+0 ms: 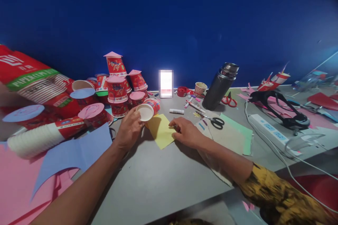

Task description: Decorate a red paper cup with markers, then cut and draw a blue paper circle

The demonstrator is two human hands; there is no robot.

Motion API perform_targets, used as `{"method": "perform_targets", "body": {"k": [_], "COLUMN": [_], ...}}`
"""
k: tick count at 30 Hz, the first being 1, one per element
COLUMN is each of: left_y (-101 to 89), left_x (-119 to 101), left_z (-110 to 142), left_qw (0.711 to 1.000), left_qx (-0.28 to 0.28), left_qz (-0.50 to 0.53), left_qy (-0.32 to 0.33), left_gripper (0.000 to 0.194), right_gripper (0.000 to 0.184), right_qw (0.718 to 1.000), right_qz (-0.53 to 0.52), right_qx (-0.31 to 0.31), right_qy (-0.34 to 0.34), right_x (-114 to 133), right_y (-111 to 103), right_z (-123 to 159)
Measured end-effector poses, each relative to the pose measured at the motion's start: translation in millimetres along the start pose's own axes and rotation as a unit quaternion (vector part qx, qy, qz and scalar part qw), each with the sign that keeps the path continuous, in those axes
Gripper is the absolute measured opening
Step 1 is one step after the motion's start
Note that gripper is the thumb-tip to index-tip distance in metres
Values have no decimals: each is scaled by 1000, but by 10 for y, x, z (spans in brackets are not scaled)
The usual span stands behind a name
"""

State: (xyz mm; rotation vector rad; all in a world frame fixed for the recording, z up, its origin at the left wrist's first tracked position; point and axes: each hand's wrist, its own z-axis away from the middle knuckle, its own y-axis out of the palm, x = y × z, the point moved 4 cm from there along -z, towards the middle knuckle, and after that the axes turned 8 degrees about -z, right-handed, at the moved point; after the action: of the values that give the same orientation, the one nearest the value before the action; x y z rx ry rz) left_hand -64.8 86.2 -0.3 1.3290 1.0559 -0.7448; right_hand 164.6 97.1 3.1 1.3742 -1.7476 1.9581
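My left hand (pixel 129 128) is closed round a red printed paper cup (pixel 152 105), tipped on its side with its white mouth facing me. Under and beside the cup lies a square of yellow paper (pixel 160 133), flat on the grey table. At the paper's right edge rests my right hand (pixel 188 132), fingers bent, with a gap between thumb and forefinger; the fingertips touch the paper. A glue stick (pixel 176 111) lies just beyond it. Black-handled scissors (pixel 217 122) are to the right of that hand.
Stacked red cups (pixel 117 89) with pink tops stand at the back left, near a nested row of cups (pixel 39 139) and blue paper (pixel 87 147). A dark flask (pixel 220 86), a lit screen (pixel 166 83), a power strip (pixel 269 130) and green paper (pixel 237 132) are behind and right.
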Motion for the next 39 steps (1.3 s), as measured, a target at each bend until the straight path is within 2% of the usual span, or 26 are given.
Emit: {"method": "perform_targets", "body": {"k": [3,7,10,14,18,21,24,29,32,34,36,39], "left_y": [28,124,139,100,107,142,165,122,107,113,109,75], "left_x": [-26,-135,-226,-211,-122,-116,-140,-162,-178,-192,-202,-209], "left_z": [95,342,394,296,244,287,352,391,390,387,378,366], "left_qw": [1000,994,996,998,998,997,993,986,978,961,925,828], "left_qx": [4,29,2,-37,-31,-8,19,13,-3,0,2,-5], "left_qz": [-15,-20,-4,-5,-21,-44,-76,-141,-204,-275,-373,-515], "left_qy": [-23,-101,-90,-49,-44,-60,-86,-86,-49,0,75,220], "left_gripper": [43,36,32,36,38,38,41,56,69,73,75,76], "right_gripper": [35,35,34,32,28,25,21,18,10,7,8,11], "right_qw": [999,991,984,963,939,931,925,932,950,968,986,993], "right_qz": [-16,-91,-139,-232,-300,-309,-316,-284,-228,-164,-72,68], "right_qx": [-9,10,16,10,18,37,46,54,77,98,97,75], "right_qy": [32,94,113,138,170,190,205,218,197,163,113,59], "right_x": [-30,-107,-139,-106,-55,-62,-88,-85,-47,0,65,155], "right_y": [-108,-279,-349,-298,-100,43,92,21,-36,-88,-173,-300], "right_z": [107,314,407,404,319,280,301,379,401,398,375,310]}}
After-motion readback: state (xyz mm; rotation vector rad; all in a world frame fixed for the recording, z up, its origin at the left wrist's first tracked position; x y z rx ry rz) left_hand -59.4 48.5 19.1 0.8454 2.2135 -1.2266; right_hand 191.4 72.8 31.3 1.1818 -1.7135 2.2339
